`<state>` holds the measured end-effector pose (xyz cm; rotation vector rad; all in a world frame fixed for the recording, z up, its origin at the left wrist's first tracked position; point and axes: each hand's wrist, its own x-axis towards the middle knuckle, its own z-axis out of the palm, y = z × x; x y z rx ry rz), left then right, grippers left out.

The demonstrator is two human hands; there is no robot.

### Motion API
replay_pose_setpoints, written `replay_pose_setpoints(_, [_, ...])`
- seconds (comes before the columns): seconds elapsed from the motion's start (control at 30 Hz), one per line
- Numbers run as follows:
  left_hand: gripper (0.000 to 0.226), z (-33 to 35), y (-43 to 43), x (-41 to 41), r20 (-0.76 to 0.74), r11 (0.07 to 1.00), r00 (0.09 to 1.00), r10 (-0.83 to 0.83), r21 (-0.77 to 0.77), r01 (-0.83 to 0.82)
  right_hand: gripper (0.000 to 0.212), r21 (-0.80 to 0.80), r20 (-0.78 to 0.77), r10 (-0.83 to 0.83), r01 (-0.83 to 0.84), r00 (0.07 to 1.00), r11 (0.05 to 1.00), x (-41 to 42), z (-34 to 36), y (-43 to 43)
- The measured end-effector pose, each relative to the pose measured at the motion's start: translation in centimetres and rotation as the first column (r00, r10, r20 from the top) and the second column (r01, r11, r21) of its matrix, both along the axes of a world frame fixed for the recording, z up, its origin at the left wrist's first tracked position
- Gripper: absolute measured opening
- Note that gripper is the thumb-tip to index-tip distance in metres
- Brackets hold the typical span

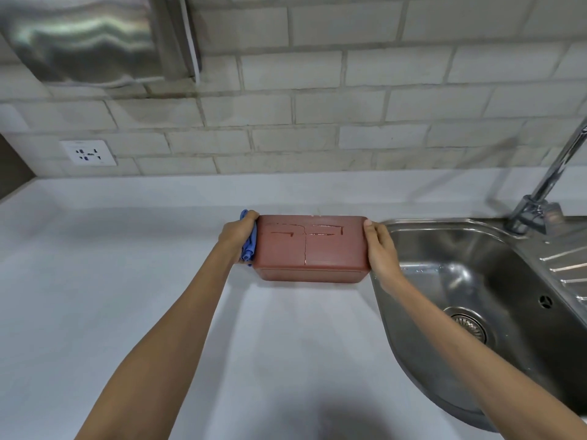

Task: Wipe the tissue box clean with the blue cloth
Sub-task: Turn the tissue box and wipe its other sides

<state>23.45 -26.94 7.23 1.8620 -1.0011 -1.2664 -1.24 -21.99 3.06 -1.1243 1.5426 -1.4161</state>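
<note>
Reddish-brown plastic, oblong with rounded corners, the tissue box [309,246] sits on your white countertop [127,281] near the middle of the view, just left of the stainless-steel sink basin [470,290]. Thin wet streaks run across its top face. Your left hand [236,238] is at the box's 9 o'clock end, fingers curled around a crumpled blue cloth [249,244] and pressing it against that short side. Your right hand [379,249] is at the 3 o'clock end, fingers held close together and laid flat against the box's other short side, thumb tip at the top edge. You have the box between both hands. At 2 o'clock from the box stands a chrome tap [546,192]; at 10 o'clock, a white wall socket [89,153] sits in the grey tiled wall.
</note>
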Motion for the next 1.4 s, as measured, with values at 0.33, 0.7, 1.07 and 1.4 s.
replay_pose_setpoints(0.33, [0.041, -2.5, 2.6, -0.7, -0.07, 0.975, 0.997, 0.036, -0.217, -0.051, 0.14, 0.068, -0.268, 0.427, -0.425, 0.864, 0.903, -1.9, -1.5, 1.9])
replay_pose_setpoints(0.7, [0.051, -2.8, 5.3, -1.3, -0.245, 0.882, 0.969, -0.001, -0.457, -0.114, 0.117, -0.011, -0.432, 0.431, -0.483, 0.792, 0.876, -3.7, -1.1, 0.9])
replay_pose_setpoints(1.07, [0.048, -4.9, 7.5, -3.3, 0.675, 0.589, 0.733, 0.078, -0.625, 0.513, 0.107, -0.073, -0.482, 0.352, -0.438, 0.802, 0.896, -3.5, -1.2, 0.8])
replay_pose_setpoints(1.4, [0.044, -3.4, 5.9, -4.1, 0.686, 0.612, 0.714, 0.138, -0.626, 0.483, 0.101, -0.051, -0.496, 0.365, -0.446, 0.788, 0.893, -3.7, -1.4, 0.6])
